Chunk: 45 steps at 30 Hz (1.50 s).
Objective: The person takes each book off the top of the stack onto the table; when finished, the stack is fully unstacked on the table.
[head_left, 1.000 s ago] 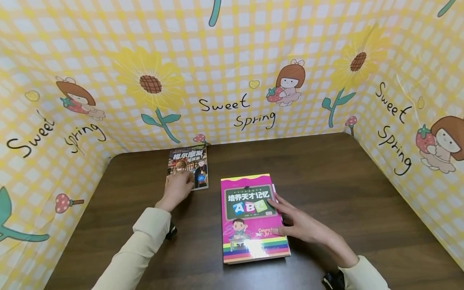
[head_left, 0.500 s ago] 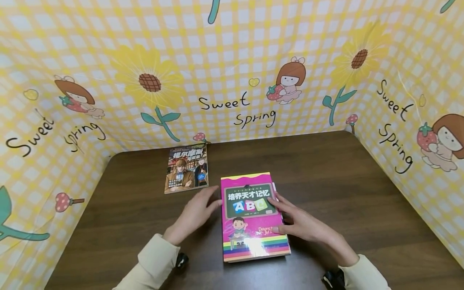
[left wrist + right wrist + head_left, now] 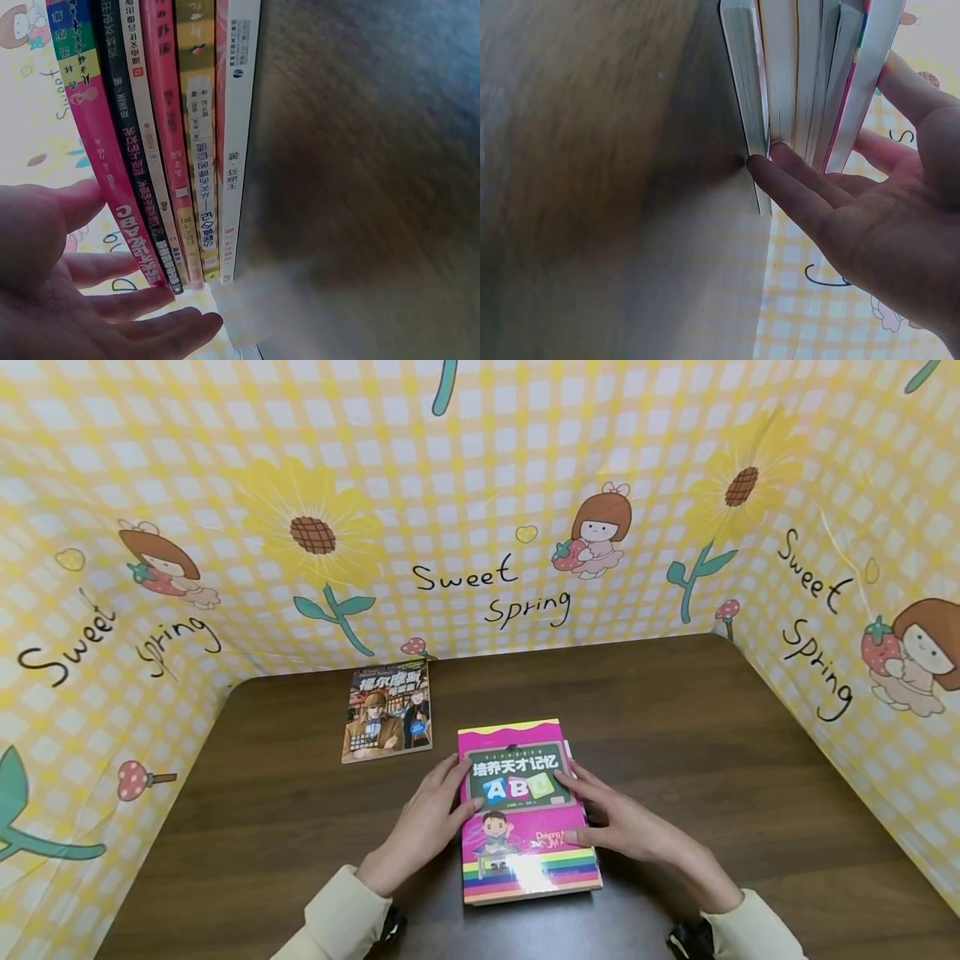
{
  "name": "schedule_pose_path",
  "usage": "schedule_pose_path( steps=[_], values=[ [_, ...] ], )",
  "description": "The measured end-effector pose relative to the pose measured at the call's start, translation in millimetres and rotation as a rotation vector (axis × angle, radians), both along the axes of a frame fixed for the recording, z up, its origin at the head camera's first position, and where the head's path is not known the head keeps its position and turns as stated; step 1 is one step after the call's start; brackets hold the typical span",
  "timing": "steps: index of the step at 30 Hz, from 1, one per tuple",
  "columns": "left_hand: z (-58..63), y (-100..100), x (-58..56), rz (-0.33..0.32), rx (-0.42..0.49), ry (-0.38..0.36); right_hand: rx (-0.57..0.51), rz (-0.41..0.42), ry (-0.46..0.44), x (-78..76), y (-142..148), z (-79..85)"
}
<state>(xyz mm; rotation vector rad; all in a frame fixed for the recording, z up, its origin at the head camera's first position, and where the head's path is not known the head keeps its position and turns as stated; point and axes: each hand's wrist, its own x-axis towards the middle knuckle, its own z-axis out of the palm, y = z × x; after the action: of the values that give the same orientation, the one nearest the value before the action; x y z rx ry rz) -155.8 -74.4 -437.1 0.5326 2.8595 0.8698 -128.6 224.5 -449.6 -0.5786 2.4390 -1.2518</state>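
Note:
A pink book (image 3: 517, 822) with "ABC" on its cover lies on top of a neat stack. In the left wrist view, several book spines (image 3: 199, 142) show beneath it in black, pink, yellow and white. My left hand (image 3: 420, 818) is at the left side, thumb at the cover and fairly straight fingers (image 3: 127, 306) reaching along the spines. On the opposite side, my right hand (image 3: 633, 831) has its thumb over the cover edge. Its extended fingers (image 3: 799, 184) touch the page edges (image 3: 780, 75), down to the lowest book.
Up and left of the stack, a thin paperback (image 3: 386, 718) with cartoon figures lies flat by itself on the dark wooden table (image 3: 645, 710). A yellow checked cloth (image 3: 480, 485) with sunflowers rises along the table's back and sides.
My left hand has left the cartoon paperback and come right and nearer to the left side of the stack. The right hand stays at its side; the books keep their places.

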Motion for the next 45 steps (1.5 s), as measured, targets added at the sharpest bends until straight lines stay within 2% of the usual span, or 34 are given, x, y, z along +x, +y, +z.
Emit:
schedule_pose_path(
  steps=[13,22,45],
  values=[
    [-3.7,2.5,2.0,0.004,0.026,-0.009,0.011,-0.012,-0.006,-0.1,0.3,0.8],
    [-6.9,3.2,2.5,0.021,0.047,-0.067,0.000,-0.014,-0.026,0.7,0.2,0.5],
    [-6.0,3.2,1.4,0.029,0.056,-0.088,-0.018,-0.017,-0.032,0.4,0.9,-1.3]
  ],
)
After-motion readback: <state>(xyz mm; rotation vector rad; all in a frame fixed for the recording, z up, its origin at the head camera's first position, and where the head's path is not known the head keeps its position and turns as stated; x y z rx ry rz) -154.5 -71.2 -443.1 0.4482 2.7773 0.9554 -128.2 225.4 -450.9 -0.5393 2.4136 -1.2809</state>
